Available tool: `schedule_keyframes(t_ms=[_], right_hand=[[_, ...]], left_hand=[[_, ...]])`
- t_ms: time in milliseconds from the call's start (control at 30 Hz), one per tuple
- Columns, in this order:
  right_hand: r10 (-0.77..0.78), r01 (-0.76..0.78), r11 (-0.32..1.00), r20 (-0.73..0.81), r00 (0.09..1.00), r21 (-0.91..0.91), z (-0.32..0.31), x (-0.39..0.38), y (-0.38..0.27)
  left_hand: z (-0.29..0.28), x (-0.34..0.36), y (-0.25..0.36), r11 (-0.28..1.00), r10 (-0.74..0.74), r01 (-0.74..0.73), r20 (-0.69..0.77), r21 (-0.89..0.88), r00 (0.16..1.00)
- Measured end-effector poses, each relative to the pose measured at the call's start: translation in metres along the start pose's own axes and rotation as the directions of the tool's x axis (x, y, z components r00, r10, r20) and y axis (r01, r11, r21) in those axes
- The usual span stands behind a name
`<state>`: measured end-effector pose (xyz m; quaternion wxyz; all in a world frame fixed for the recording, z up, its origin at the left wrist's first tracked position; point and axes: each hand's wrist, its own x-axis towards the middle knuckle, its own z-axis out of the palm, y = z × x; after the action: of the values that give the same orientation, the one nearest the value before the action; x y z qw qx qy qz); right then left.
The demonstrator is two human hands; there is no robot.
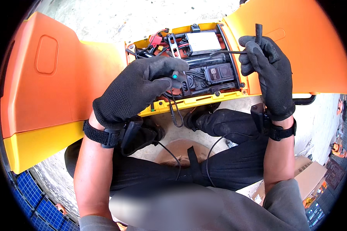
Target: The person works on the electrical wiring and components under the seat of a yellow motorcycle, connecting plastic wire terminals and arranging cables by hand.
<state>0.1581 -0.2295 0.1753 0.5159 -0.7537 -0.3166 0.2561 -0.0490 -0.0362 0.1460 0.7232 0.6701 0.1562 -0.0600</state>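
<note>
My gloved left hand [144, 86] pinches a small cylindrical connector with a cyan end [175, 76] over the open electronics bay [233, 88] of an orange-and-yellow machine. My gloved right hand [266, 71] grips a black cylindrical cable connector [258, 32], upright at the bay's right edge, with its thin cable running left into the bay. Inside are a white box [203, 42], a black module [219, 74], wires and a red connector [156, 40]. A loop of dark cable [177, 119] hangs below the bay's front edge.
Orange shell panels [42, 88] flank the bay on both sides. My legs [231, 161] are beneath it, around a round brown seat [172, 152]. Blue crates [31, 184] lie at the lower left, cardboard [312, 177] and small items at the lower right, on a pale floor [104, 19].
</note>
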Motion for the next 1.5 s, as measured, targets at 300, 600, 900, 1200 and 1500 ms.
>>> schedule_keyframes(t_ms=[300,600,900,1200,1500], right_hand=[[-0.049,0.049,0.997,-0.006,0.999,-0.051,-0.003,0.001,0.003],[0.019,-0.032,0.993,-0.114,0.993,-0.116,-0.014,0.015,0.029],[-0.042,0.045,0.983,-0.022,0.999,0.177,-0.023,0.040,0.063],[-0.010,-0.009,0.957,0.067,0.998,0.290,-0.031,0.046,0.078],[0.011,-0.013,0.986,-0.008,1.000,-0.168,-0.018,0.042,0.079]], left_hand=[[-0.013,-0.002,-0.002,0.999,-0.046,0.051,-0.345,0.006,0.938],[-0.035,-0.010,-0.001,0.972,0.019,0.091,-0.463,0.215,0.886],[-0.029,-0.013,0.007,0.840,0.193,0.096,-0.460,0.534,0.867],[-0.018,-0.021,0.020,0.744,0.157,0.154,-0.394,0.650,0.906],[-0.015,-0.030,-0.004,0.437,0.143,0.131,-0.213,0.890,0.967]])
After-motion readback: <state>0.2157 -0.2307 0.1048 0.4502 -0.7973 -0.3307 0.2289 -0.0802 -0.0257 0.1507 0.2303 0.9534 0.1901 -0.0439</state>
